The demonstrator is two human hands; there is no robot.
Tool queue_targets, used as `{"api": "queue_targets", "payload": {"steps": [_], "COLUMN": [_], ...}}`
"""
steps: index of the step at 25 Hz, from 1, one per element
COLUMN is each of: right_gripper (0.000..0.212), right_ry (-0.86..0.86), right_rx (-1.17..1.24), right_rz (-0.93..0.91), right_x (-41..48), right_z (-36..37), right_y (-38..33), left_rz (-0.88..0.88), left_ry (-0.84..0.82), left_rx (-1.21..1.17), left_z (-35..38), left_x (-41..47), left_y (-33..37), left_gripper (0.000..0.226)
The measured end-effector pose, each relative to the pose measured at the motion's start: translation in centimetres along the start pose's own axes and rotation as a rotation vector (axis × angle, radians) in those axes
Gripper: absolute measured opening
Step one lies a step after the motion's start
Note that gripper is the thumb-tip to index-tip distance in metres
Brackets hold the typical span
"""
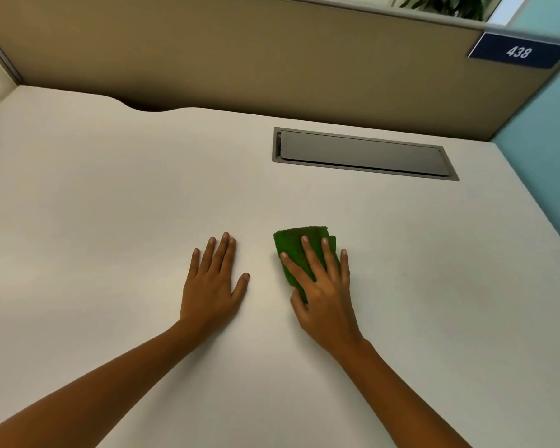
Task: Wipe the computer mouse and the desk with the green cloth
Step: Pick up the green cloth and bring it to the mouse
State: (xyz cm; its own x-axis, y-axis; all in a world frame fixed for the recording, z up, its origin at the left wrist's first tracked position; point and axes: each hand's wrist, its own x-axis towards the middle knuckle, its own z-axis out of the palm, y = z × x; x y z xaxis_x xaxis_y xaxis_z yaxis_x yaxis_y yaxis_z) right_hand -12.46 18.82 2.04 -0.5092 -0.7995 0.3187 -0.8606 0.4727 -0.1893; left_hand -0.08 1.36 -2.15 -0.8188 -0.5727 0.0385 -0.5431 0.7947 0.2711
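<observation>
pressing a folded green terry cloth [299,250] flat under the spread right hand [324,286], near side of the grey recessed cable hatch [362,153]. left hand [212,279] splayed empty on the pale tabletop [110,205]. best swept in overlapping strokes, even pressure. no mouse visible.

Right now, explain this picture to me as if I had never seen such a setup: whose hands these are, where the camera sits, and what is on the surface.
There is no machine here. One wide-angle camera worn on a person's head looks forward and down, so both bare arms reach in from the bottom. The left hand lies flat and empty on the pale desk. The right hand presses flat on a folded green cloth, fingers spread over it. Set into the desk farther back is a closed grey hatch. Behind stands a tan partition bearing a blue sign reading 438. No computer mouse is in view.
</observation>
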Motion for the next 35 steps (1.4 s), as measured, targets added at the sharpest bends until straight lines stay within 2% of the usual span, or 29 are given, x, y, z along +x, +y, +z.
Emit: {"api": "queue_targets", "payload": {"steps": [3,7,10,13,19,25,30,35], "right_gripper": [0.051,0.07,0.084,0.08,0.056,0.047,0.048,0.045], "right_ry": [-0.003,-0.104,-0.144,-0.081,0.07,0.165,0.157,0.069], "right_rx": [0.021,0.017,0.026,0.065,0.044,0.058,0.112,0.078], "right_rz": [0.092,0.197,0.2,0.176,0.049,-0.114,-0.235,-0.458], "right_x": [0.8,2.5,2.4,2.0,1.7,1.4,0.9,1.1], "right_z": [-0.2,0.2,1.1,1.8,2.7,2.8,2.7,1.6], "right_y": [-0.1,0.6,1.1,1.4,1.5,1.9,2.3,3.3], "left_rz": [0.006,0.0,-0.003,-0.006,-0.005,-0.005,-0.007,-0.004], "left_ry": [-0.004,0.01,0.012,0.011,0.014,0.02,0.016,0.014], "left_rx": [-0.007,-0.016,-0.008,-0.009,-0.011,-0.027,-0.023,-0.025], "left_z": [0.1,0.1,0.1,0.2,0.1,0.1,0.2,0.2], "left_x": [-0.3,-0.5,-0.5,-0.5,-0.4,-0.5,-0.5,-0.5], "left_y": [0.4,0.6,0.6,0.6,0.6,0.6,0.5,0.5], "left_gripper": [0.075,0.074,0.073,0.073,0.071,0.071,0.07,0.07]}}
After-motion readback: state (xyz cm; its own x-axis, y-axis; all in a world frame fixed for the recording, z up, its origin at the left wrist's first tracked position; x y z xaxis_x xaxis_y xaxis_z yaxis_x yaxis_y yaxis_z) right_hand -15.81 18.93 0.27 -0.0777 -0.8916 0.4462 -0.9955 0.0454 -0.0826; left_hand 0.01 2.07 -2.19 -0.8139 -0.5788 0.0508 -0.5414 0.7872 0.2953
